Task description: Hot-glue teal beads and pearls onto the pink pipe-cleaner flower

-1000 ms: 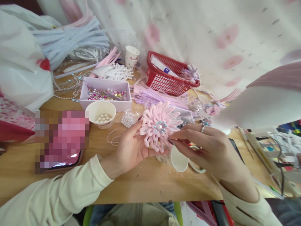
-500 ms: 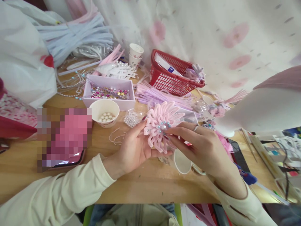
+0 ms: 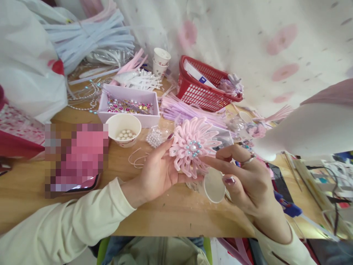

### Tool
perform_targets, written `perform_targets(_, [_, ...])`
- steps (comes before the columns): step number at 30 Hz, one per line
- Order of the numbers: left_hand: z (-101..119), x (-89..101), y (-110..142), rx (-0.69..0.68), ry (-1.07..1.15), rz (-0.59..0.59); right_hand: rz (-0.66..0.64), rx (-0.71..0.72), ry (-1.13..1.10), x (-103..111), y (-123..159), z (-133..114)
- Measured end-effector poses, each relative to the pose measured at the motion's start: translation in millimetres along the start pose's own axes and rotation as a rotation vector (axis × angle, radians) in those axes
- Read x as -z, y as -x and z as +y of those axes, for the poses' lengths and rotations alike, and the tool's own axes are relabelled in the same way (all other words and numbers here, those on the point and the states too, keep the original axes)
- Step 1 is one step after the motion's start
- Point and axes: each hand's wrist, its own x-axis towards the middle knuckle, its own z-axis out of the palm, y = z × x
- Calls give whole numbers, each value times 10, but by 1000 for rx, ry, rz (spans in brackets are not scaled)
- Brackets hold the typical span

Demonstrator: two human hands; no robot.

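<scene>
My left hand (image 3: 158, 173) holds a pink pipe-cleaner flower (image 3: 183, 136) from below, thumb at its left edge and a finger under it. At the flower's centre sits a white pearl ringed by small blue beads (image 3: 193, 148). My right hand (image 3: 245, 180) is at the flower's lower right, its index finger close to or touching the petals, thumb apart and other fingers bent. Nothing shows in its fingers. Under the hands stands a white paper cup (image 3: 214, 186).
A paper cup of pearls (image 3: 124, 127), a lilac box of gems (image 3: 149, 119) and a bag of pearls (image 3: 155, 137) lie left. Behind is a red basket (image 3: 204, 90). A phone (image 3: 79, 158) rests left; a blue glue gun (image 3: 289, 208) lies right.
My right hand has drawn back right from the flower's centre, and its thumb and index finger have come apart. The bead centre now shows fully. My left hand keeps its hold.
</scene>
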Motion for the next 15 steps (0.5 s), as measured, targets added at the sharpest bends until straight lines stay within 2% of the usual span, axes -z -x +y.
perform_targets(6, [13, -18, -3, 8, 21, -67, -36, 70, 48, -88, -16, 17])
perform_targets(11, [14, -44, -6, 3, 29, -16, -42, 76, 26, -98, -4, 26])
perform_targets(15, [13, -41, -11, 6, 53, 13, 14, 48, 12, -73, 21, 30])
